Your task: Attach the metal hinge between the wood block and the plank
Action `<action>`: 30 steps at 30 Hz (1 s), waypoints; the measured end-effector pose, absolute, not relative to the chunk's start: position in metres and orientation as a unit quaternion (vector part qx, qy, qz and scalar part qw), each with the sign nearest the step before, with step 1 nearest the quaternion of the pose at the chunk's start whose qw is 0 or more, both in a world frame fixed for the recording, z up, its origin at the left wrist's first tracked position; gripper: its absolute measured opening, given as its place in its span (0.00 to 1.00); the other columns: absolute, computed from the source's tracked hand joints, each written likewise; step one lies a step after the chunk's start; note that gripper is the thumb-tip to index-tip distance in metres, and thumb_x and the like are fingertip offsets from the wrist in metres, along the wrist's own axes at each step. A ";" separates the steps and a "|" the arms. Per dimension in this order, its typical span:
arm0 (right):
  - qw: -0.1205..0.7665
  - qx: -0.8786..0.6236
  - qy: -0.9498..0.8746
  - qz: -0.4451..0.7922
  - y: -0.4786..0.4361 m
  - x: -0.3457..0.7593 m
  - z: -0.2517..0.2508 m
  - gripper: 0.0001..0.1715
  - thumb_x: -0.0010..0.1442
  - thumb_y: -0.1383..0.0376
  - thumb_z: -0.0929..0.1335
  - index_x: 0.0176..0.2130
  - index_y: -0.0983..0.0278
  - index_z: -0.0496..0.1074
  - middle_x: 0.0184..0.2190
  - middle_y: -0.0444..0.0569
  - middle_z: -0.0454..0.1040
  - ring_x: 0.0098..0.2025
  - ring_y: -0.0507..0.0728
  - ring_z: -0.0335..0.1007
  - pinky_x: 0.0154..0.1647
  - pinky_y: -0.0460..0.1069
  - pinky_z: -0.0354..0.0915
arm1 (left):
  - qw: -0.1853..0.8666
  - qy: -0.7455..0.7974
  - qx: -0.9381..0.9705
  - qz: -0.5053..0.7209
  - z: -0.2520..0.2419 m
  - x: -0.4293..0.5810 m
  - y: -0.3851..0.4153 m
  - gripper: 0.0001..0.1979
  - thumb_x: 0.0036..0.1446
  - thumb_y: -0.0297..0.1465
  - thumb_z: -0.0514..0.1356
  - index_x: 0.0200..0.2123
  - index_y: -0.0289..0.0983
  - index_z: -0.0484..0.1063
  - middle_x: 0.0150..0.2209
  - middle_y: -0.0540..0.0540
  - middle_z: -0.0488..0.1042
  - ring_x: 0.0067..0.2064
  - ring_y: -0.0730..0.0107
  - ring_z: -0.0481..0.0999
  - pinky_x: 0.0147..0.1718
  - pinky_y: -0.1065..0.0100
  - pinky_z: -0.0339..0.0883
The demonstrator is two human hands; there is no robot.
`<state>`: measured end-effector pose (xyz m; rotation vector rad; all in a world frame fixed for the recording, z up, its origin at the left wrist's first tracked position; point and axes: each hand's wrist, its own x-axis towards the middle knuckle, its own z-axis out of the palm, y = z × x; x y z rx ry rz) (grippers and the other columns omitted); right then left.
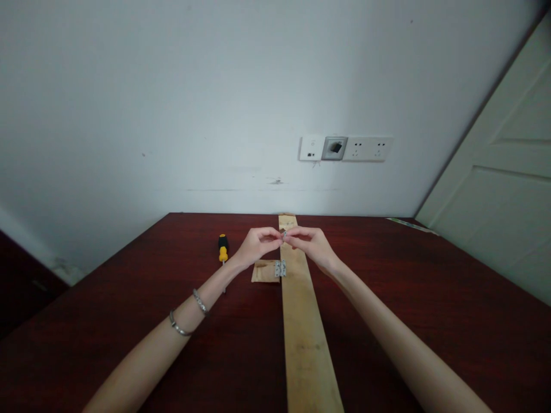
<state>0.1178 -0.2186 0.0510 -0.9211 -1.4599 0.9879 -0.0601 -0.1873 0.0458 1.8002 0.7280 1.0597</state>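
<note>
My left hand [260, 243] and my right hand [312, 244] meet fingertip to fingertip over the far part of a long wooden board [303, 338]. Both are closed in a pinch around a small metal piece [284, 234], too small and too covered to name. Just nearer to me, a silver hinge [280, 268] lies across the joint between the long board and a short wooden piece [266, 272] on its left. A screwdriver [222, 249] with a black and yellow handle lies left of my left hand, its shaft partly behind my forearm.
The dark red table [379, 321] reaches back to a white wall [215, 103] with a row of sockets and switches [344, 148]. A thin, flat strip [412, 226] lies at the table's far right edge. A pale panelled door [503, 189] stands on the right.
</note>
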 end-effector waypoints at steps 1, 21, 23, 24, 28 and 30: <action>0.543 -0.391 -0.616 0.416 -0.218 0.118 0.050 0.11 0.44 0.57 0.76 0.27 0.62 0.80 0.29 0.45 0.79 0.32 0.53 0.70 0.35 0.49 0.65 | 0.450 0.295 0.732 0.417 0.045 -0.061 -0.185 0.12 0.48 0.36 0.65 0.33 0.32 0.75 0.34 0.45 0.76 0.36 0.73 0.74 0.41 0.70 0.68; 0.468 -0.443 -0.667 0.374 -0.193 0.122 -0.012 0.09 0.44 0.60 0.74 0.24 0.63 0.79 0.27 0.47 0.78 0.31 0.56 0.72 0.37 0.51 0.66 | 0.189 0.386 0.902 -0.041 0.005 -0.088 -0.165 0.57 0.38 0.51 0.68 0.65 0.28 0.49 0.63 0.31 0.52 0.66 0.48 0.50 0.64 0.56 0.51; 0.475 -0.447 -0.672 0.351 -0.194 0.120 -0.016 0.08 0.44 0.60 0.74 0.25 0.62 0.79 0.31 0.49 0.78 0.37 0.58 0.73 0.41 0.52 0.66 | 0.186 0.383 0.904 -0.034 0.002 -0.086 -0.166 0.56 0.39 0.50 0.68 0.64 0.27 0.50 0.63 0.31 0.53 0.65 0.49 0.51 0.64 0.57 0.51; 0.480 -0.452 -0.672 0.339 -0.194 0.119 -0.018 0.07 0.44 0.60 0.74 0.26 0.61 0.80 0.33 0.49 0.78 0.39 0.58 0.72 0.43 0.53 0.65 | 0.185 0.381 0.905 -0.031 0.000 -0.085 -0.166 0.55 0.39 0.49 0.69 0.63 0.27 0.51 0.62 0.31 0.54 0.65 0.49 0.51 0.64 0.57 0.52; 0.485 -0.468 -0.670 0.311 -0.196 0.116 -0.029 0.06 0.45 0.60 0.74 0.26 0.60 0.80 0.35 0.49 0.76 0.42 0.59 0.70 0.47 0.55 0.64 | 0.173 0.371 0.912 -0.022 -0.006 -0.084 -0.164 0.50 0.39 0.49 0.69 0.60 0.29 0.56 0.61 0.33 0.56 0.64 0.50 0.53 0.63 0.57 0.53; 0.483 -0.472 -0.672 0.303 -0.197 0.115 -0.034 0.06 0.45 0.61 0.75 0.27 0.60 0.81 0.36 0.50 0.74 0.43 0.59 0.70 0.49 0.55 0.63 | 0.166 0.364 0.916 -0.013 -0.008 -0.085 -0.163 0.47 0.40 0.49 0.68 0.58 0.30 0.58 0.59 0.35 0.59 0.62 0.51 0.55 0.61 0.57 0.55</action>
